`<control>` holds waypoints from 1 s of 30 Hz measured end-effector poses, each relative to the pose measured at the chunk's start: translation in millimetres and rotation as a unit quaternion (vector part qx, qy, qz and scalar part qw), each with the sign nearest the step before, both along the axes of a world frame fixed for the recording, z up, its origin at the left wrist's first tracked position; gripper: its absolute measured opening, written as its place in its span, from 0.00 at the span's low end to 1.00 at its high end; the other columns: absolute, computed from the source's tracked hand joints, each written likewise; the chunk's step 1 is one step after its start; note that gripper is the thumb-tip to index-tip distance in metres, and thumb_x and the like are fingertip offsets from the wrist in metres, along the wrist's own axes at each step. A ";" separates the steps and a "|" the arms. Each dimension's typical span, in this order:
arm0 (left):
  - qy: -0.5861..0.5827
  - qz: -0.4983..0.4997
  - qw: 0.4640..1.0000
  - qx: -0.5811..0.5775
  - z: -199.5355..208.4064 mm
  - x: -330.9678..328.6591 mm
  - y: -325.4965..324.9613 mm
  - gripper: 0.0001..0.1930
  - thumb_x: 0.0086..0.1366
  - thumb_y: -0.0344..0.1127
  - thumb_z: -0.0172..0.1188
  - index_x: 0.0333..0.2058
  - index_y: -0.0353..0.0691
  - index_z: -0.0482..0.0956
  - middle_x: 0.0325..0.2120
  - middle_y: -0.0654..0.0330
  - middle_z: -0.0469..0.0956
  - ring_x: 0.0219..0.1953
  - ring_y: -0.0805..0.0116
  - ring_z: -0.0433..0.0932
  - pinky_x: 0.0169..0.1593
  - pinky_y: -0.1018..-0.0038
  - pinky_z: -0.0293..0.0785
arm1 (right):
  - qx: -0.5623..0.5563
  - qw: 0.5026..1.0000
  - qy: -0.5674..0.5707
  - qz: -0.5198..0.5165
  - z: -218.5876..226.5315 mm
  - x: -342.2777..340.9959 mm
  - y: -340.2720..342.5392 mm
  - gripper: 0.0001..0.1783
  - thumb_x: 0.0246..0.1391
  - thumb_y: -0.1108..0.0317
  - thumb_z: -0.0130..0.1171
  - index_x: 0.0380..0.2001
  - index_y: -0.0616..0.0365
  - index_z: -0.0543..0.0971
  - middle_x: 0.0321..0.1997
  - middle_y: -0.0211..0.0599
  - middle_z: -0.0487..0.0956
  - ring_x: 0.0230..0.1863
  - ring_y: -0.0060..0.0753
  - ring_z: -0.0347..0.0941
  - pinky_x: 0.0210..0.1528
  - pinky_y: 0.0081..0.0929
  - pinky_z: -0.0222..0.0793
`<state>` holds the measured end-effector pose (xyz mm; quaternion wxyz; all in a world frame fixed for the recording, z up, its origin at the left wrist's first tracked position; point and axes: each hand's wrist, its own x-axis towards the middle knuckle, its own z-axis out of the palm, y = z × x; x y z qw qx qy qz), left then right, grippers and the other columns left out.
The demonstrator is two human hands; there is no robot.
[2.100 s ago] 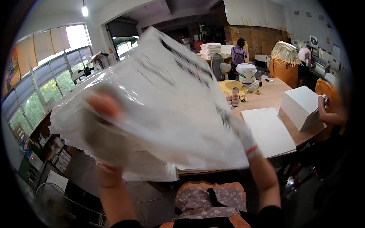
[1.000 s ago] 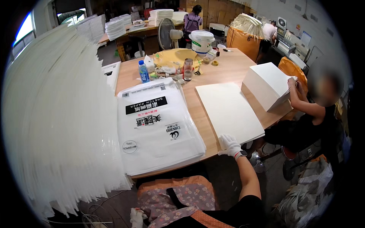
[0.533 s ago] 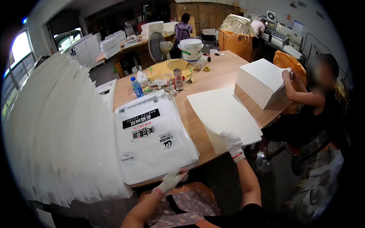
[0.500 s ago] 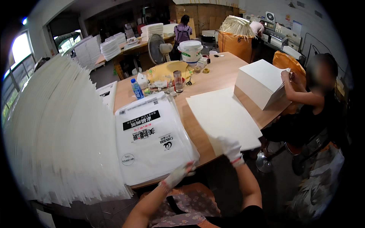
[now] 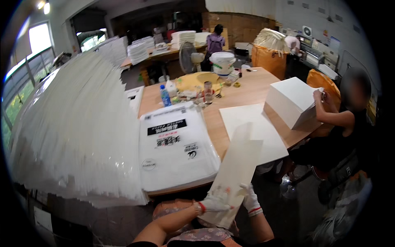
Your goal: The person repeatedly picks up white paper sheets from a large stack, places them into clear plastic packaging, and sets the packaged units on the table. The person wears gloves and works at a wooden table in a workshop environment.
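Note:
Both my hands wear white knitted gloves with red cuffs. In front of my body, white paper sheets (image 5: 240, 158) are held tilted, partly off the table's near edge. My left hand (image 5: 218, 201) grips them low on the left, its fingers across the paper. My right hand (image 5: 251, 200) holds their right edge, fingers curled at it. More large white sheets (image 5: 265, 133) lie flat on the table just beyond. To the left rests a pile of printed clear plastic paper bags (image 5: 175, 160).
A tall stack of plastic-wrapped white packs (image 5: 78, 131) stands at far left. On the wooden table (image 5: 251, 88) are a blue-labelled bottle (image 5: 165, 96), a glass (image 5: 207, 94) and a white bucket (image 5: 222, 64). At right, a seated co-worker (image 5: 337, 119) handles a thick paper stack (image 5: 290, 103).
My hands have come together near my body. The paper sheets have been lifted from the table and drawn toward me, now held by both hands. The head view has shifted.

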<state>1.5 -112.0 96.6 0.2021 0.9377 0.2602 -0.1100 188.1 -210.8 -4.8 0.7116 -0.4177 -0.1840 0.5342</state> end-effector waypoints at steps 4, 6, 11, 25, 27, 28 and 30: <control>-0.062 -0.116 0.977 -0.167 -0.8 -12.4 19.1 0.44 0.57 0.57 0.57 0.62 0.31 0.54 0.64 0.44 0.51 0.67 0.48 0.47 0.66 0.68 0.48 | -0.144 0.945 -0.282 -0.084 23.2 -44.0 17.8 0.19 0.54 0.63 0.60 0.46 0.64 0.75 0.40 0.37 0.80 0.39 0.27 0.75 0.41 0.27 0.71; -0.145 0.064 0.954 -0.256 -6.2 -40.8 66.5 0.28 0.58 0.50 0.57 0.53 0.40 0.68 0.48 0.49 0.73 0.54 0.54 0.70 0.58 0.67 0.63 | -0.107 0.945 -0.287 -0.110 23.9 -27.2 20.2 0.17 0.53 0.67 0.60 0.45 0.64 0.75 0.38 0.35 0.80 0.36 0.25 0.75 0.37 0.24 0.72; -0.061 0.308 0.932 0.180 -48.0 -145.2 167.9 0.19 0.61 0.50 0.54 0.44 0.44 0.76 0.40 0.51 0.78 0.42 0.51 0.76 0.47 0.63 0.71 | -0.059 0.943 -0.315 -0.090 104.1 -33.4 -3.3 0.15 0.55 0.68 0.58 0.43 0.65 0.76 0.35 0.32 0.80 0.33 0.24 0.75 0.34 0.22 0.72; -0.208 0.213 0.954 -0.036 -5.5 -88.0 338.7 0.12 0.59 0.41 0.50 0.25 0.39 0.76 0.24 0.55 0.78 0.23 0.63 0.75 0.25 0.68 0.68 | -0.165 0.589 -0.759 0.222 176.1 -90.7 0.6 0.20 0.48 0.46 0.55 0.30 0.52 0.81 0.30 0.45 0.78 0.33 0.51 0.76 0.32 0.42 0.72; -0.428 0.302 0.825 -0.213 45.4 -79.7 323.8 0.11 0.61 0.41 0.51 0.32 0.39 0.75 0.21 0.61 0.76 0.21 0.68 0.74 0.26 0.70 0.69 | -0.199 0.584 -0.737 0.276 163.0 -84.0 8.2 0.27 0.46 0.40 0.55 0.31 0.55 0.80 0.29 0.46 0.78 0.33 0.52 0.76 0.32 0.41 0.72; -0.506 0.265 0.802 -0.173 66.7 -79.2 311.2 0.14 0.64 0.45 0.50 0.36 0.40 0.75 0.20 0.64 0.75 0.23 0.71 0.74 0.27 0.72 0.70 | -0.231 0.567 -0.740 0.279 173.0 -88.0 12.5 0.28 0.46 0.39 0.55 0.32 0.55 0.80 0.28 0.46 0.78 0.32 0.52 0.76 0.31 0.40 0.72; -0.372 0.240 0.897 0.007 137.1 -66.1 232.0 0.16 0.67 0.45 0.46 0.46 0.42 0.71 0.34 0.62 0.77 0.34 0.72 0.77 0.36 0.72 0.73 | -0.198 0.558 -0.767 0.247 163.7 -74.9 23.3 0.23 0.45 0.44 0.58 0.29 0.54 0.80 0.28 0.45 0.78 0.31 0.51 0.76 0.31 0.41 0.72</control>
